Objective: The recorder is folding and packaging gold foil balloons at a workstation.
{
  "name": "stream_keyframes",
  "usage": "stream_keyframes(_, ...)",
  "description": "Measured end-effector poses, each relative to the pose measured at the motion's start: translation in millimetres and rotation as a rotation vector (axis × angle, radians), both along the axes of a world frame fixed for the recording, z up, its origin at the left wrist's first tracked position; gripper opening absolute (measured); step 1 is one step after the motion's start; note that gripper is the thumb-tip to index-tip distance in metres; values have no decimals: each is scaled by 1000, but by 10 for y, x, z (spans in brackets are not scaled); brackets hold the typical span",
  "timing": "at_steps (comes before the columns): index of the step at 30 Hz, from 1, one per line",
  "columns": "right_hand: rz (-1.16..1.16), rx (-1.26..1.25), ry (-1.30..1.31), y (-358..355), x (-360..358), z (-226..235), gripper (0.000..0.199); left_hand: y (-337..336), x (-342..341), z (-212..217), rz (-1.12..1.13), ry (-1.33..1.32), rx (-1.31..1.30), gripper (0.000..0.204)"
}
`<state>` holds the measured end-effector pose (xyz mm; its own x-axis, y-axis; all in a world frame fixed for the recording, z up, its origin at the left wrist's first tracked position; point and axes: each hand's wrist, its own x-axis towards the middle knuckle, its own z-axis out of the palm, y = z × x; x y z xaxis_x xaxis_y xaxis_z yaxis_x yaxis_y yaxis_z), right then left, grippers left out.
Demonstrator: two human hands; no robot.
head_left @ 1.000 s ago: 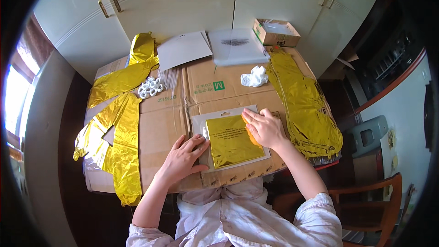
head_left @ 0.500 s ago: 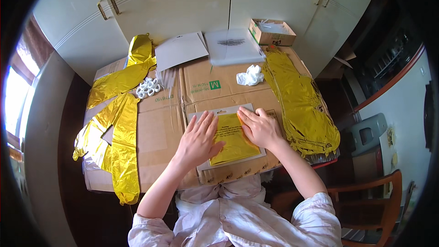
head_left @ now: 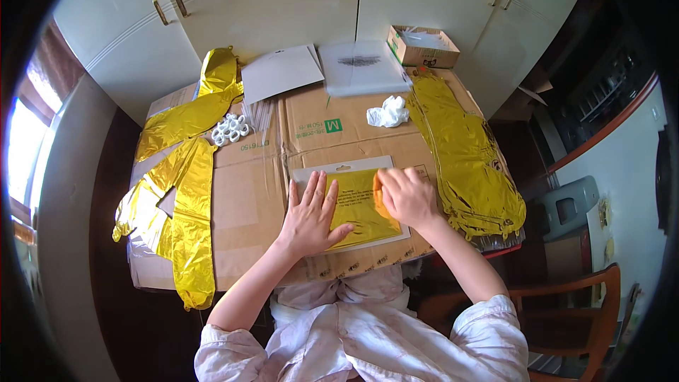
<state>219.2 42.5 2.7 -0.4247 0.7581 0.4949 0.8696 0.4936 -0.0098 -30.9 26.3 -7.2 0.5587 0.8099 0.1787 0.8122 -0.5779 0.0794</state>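
A folded gold foil balloon (head_left: 356, 201) with small dark print lies on a light grey card (head_left: 368, 163) near the table's front edge. The card has a hang slot at its far edge. My left hand (head_left: 309, 218) rests flat on the left part of the foil and card, fingers stretched out and thumb spread. With its fingers curled, my right hand (head_left: 410, 201) grips the foil's right edge, which looks raised and orange-tinted there. The fingertips are partly hidden behind the hand.
Flattened gold foil balloons (head_left: 192, 219) lie at the left, and a stack of them (head_left: 463, 155) at the right. White rings (head_left: 230, 129), grey cards (head_left: 281, 74), clear bags (head_left: 361, 71), crumpled white plastic (head_left: 387, 112) and a small box (head_left: 423, 47) sit farther back on the cardboard-covered table (head_left: 247, 177).
My right hand has gone from lying with fingers extended over the foil to curled at its right edge. My left hand has flattened out, with its fingers spread more.
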Motion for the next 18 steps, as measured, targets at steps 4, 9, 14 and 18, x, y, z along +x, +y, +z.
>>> stream_keyframes(4,224,-131,-10,-429,25,175,44,-175,-132,148,-58,-199,-98,83)
stream_keyframes(9,229,-221,-124,-827,319,373,68,-731,-610,461,-157,-155,-242,70)
stream_keyframes(14,247,-218,-179,-1024,517,164,66,-1059,-700,243,-181,-4,-119,58)
stream_keyframes(18,230,-147,-58,-1104,505,-21,42,-1140,-625,117,-197,-130,52,35)
